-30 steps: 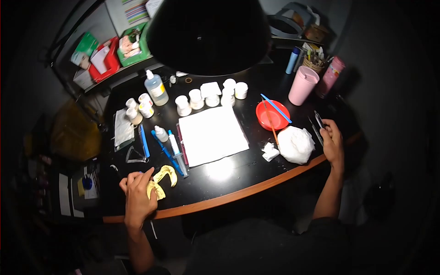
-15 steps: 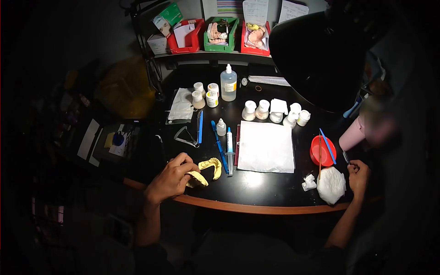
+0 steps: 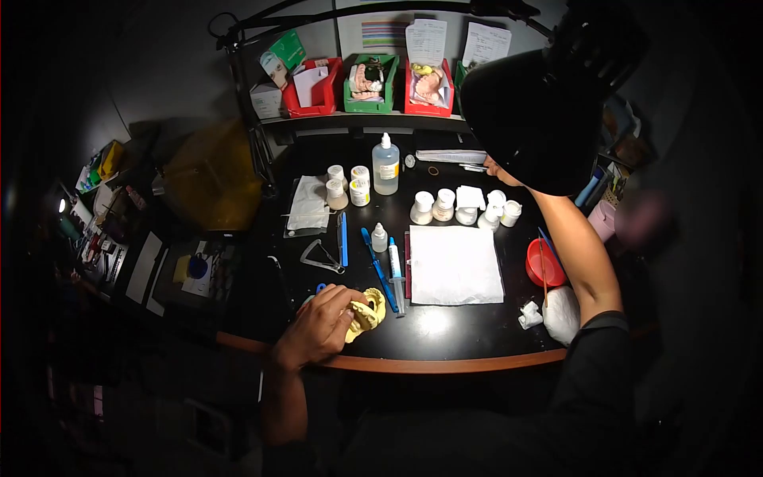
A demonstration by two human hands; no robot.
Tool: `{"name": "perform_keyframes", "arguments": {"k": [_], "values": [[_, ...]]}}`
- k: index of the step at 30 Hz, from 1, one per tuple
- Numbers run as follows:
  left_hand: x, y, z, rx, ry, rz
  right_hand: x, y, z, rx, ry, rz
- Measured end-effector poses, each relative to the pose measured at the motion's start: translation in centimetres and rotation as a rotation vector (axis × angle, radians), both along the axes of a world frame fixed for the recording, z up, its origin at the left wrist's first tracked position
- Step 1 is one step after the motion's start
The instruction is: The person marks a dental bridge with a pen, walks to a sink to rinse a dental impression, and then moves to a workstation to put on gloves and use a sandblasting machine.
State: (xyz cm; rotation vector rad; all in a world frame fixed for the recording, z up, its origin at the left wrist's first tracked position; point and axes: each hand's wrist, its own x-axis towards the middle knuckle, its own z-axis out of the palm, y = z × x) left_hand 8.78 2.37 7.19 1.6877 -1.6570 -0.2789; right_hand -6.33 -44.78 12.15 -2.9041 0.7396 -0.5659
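Note:
My left hand (image 3: 322, 326) rests near the front edge of the black table (image 3: 445, 350), closed around a yellow dental cast (image 3: 367, 308) that sticks out to the right of its fingers. My right arm stretches up across the table's right side, over the red bowl (image 3: 543, 266). Only a sliver of my right hand (image 3: 492, 168) shows at the edge of the black lamp shade (image 3: 540, 111); the shade hides its fingers, so whether it holds anything cannot be seen.
A white paper sheet (image 3: 454, 265) lies mid-table with a syringe (image 3: 395, 266) and blue tools (image 3: 378, 266) to its left. Small white jars (image 3: 443, 203) and a clear bottle (image 3: 385, 166) stand behind. Red and green bins (image 3: 369, 82) sit on a shelf. A white wad (image 3: 561, 314) lies at the right.
My right hand left the table's right edge and reached up to the lamp shade. My left hand closed further over the yellow casts. The view shifted slightly.

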Motion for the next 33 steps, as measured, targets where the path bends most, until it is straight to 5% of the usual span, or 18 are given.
{"name": "perform_keyframes", "arguments": {"k": [5, 9, 15, 21, 25, 30, 33], "values": [[1.7, 1.1, -1.8, -0.145, 0.039, 0.036, 5.8, -2.3, -3.9, 0.156, 0.2, 0.062], [2.1, 2.0, -0.5, 0.03, 0.281, 0.223, 7.8, -1.7, -4.9, 0.201, 0.293, -0.006], [0.6, -0.9, 0.0, 0.224, -0.044, 0.381, 8.7, -5.0, -7.1, 0.211, 0.45, 0.015], [0.5, -4.3, -0.8, 0.497, -0.312, 0.225, 6.3, 1.9, -0.9, 0.073, 0.322, -0.028], [1.0, -5.4, -1.5, 0.492, -0.364, 0.216, 2.6, 12.2, 4.0, -0.02, 0.047, 0.208], [1.3, -4.7, -0.6, 0.464, -0.371, 0.2, -1.7, 19.9, 4.3, -0.092, 0.023, 0.458], [-0.1, -3.1, 1.3, 0.336, -0.322, 0.233, -2.8, 25.0, 2.7, 0.339, 0.163, 0.329]]}}
